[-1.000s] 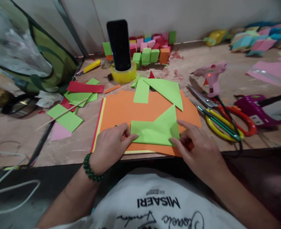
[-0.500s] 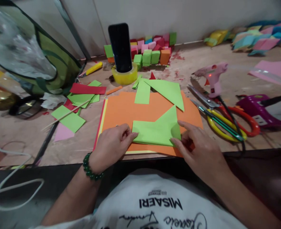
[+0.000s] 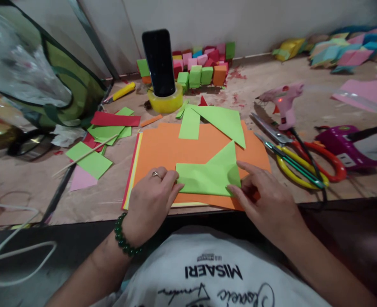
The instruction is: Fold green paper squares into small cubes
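Observation:
A folded sheet of light green paper (image 3: 204,177) lies over a stack of orange sheets (image 3: 156,147), its upper right part rising to a point. At its left edge my left hand (image 3: 153,192), with a ring and a green bead bracelet, pinches the paper between thumb and bent fingers. My right hand (image 3: 262,192) grips the lower right corner, thumb on top and index finger along the right edge. Beyond the folded sheet rest a green paper strip (image 3: 190,123) and a green triangular piece (image 3: 227,119).
Right of the stack lie scissors (image 3: 281,136), a green-handled cutter (image 3: 294,164), a pink glue gun (image 3: 284,102) and a purple tool (image 3: 351,147). A phone (image 3: 159,64) stands in a tape roll (image 3: 166,100). Paper scraps (image 3: 91,160) and a yellow knife (image 3: 121,91) are left.
My left hand has turned slightly, so its ring now shows, and it keeps hold of the left edge. The view has shifted a little; the right hand keeps its grip.

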The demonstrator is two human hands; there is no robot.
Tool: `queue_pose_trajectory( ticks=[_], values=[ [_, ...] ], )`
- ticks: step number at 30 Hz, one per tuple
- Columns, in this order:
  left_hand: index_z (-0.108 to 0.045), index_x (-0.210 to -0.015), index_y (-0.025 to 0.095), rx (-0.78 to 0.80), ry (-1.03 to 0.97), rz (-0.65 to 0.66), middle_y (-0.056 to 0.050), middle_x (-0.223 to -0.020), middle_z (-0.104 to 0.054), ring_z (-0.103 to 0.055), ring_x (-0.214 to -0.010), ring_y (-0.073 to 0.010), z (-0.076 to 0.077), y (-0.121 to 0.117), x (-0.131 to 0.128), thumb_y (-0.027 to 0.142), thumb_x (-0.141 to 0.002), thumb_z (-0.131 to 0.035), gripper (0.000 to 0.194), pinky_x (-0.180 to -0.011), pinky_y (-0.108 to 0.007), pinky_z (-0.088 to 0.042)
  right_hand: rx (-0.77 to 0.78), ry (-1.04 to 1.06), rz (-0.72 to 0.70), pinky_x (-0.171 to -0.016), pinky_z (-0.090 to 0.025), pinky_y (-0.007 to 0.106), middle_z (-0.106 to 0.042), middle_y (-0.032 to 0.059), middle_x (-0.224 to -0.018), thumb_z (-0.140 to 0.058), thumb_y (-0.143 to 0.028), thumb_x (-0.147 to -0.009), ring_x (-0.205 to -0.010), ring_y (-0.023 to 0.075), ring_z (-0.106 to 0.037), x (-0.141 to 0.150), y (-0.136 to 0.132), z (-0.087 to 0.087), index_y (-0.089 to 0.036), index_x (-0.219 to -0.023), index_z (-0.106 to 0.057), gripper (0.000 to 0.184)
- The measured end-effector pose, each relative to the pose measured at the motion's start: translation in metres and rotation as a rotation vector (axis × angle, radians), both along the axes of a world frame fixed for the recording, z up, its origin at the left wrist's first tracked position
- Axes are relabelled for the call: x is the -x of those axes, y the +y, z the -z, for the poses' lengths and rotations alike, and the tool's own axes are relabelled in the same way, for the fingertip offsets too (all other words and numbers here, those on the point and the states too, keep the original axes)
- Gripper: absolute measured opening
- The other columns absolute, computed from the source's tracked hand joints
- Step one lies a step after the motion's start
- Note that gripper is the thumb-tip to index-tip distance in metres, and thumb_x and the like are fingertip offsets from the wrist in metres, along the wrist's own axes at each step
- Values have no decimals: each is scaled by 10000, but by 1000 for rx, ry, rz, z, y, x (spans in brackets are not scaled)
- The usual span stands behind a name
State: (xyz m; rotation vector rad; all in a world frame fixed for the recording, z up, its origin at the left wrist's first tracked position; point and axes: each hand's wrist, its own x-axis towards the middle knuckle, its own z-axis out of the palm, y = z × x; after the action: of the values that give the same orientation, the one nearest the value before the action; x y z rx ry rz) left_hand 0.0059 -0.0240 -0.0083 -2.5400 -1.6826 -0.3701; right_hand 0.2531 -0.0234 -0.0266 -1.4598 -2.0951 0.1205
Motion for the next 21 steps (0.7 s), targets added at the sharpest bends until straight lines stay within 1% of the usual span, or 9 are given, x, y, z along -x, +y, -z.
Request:
queue_pose_trajectory(
  ticks=[1, 2, 4, 6, 10, 14, 18, 21],
  values=[
    [-573, -958, 163, -60, -22, 49, -63, -857, -606, -560, -801, -192, 2, -2, -1, 218, -924, -480, 113, -675, -289, -430, -3, -1, 0, -613, -453, 303, -564, 10, -671, -547, -266, -876, -646, 187, -549, 0, 0, 0, -151, -1221, -502, 366],
    [-573, -1034, 155, -101, -53, 100, -76, -901, -609, -559, -835, -200, 3, -4, -2, 158, -913, -475, 156, -710, -303, -449, -2, -3, 0, -612, -452, 303, -563, 10, -670, -548, -260, -874, -650, 189, -550, 0, 0, -1, -150, -1223, -500, 369],
    [-540, -1171, 133, -135, -114, 186, -97, -968, -614, -556, -876, -208, 6, -9, -4, 65, -882, -468, 306, -766, -331, -472, 5, -5, -1, -620, -453, 304, -561, 9, -673, -554, -249, -869, -661, 191, -552, 1, 1, -1, -146, -1228, -495, 378],
    [-504, -1244, 105, -147, -136, 220, -116, -1019, -617, -555, -905, -220, 9, -14, -7, 39, -862, -485, 388, -806, -360, -480, 17, 3, -4, -636, -459, 305, -558, 8, -679, -563, -239, -865, -668, 189, -550, 1, 1, -1, -137, -1232, -490, 388],
    [-500, -1255, 76, -140, -136, 227, -142, -1102, -621, -560, -951, -243, 13, -24, -11, 133, -879, -535, 382, -835, -396, -487, 29, 16, -5, -643, -462, 299, -555, 6, -688, -586, -219, -852, -673, 179, -548, 0, 0, 0, -112, -1233, -487, 408],
    [-514, -1245, 90, -136, -127, 223, -143, -1140, -634, -575, -960, -257, 17, -30, -7, 222, -884, -570, 389, -819, -415, -504, 16, 28, 2, -625, -459, 294, -559, 5, -692, -577, -225, -859, -659, 172, -546, 0, 0, 1, -122, -1222, -493, 387],
    [-505, -1257, 117, -115, -164, 231, -146, -1182, -624, -577, -1021, -262, 19, -34, -1, 252, -876, -591, 413, -875, -428, -505, 9, 22, -4, -629, -460, 302, -558, 5, -683, -560, -249, -872, -658, 177, -548, -1, -1, 1, -133, -1227, -489, 380],
    [-495, -1277, 131, -106, -179, 223, -156, -1184, -612, -566, -1046, -270, 20, -36, 1, 268, -870, -601, 442, -884, -432, -506, 12, 21, -4, -627, -459, 301, -561, 7, -686, -558, -264, -877, -656, 178, -550, -2, 0, 3, -137, -1227, -492, 378]
  ],
)
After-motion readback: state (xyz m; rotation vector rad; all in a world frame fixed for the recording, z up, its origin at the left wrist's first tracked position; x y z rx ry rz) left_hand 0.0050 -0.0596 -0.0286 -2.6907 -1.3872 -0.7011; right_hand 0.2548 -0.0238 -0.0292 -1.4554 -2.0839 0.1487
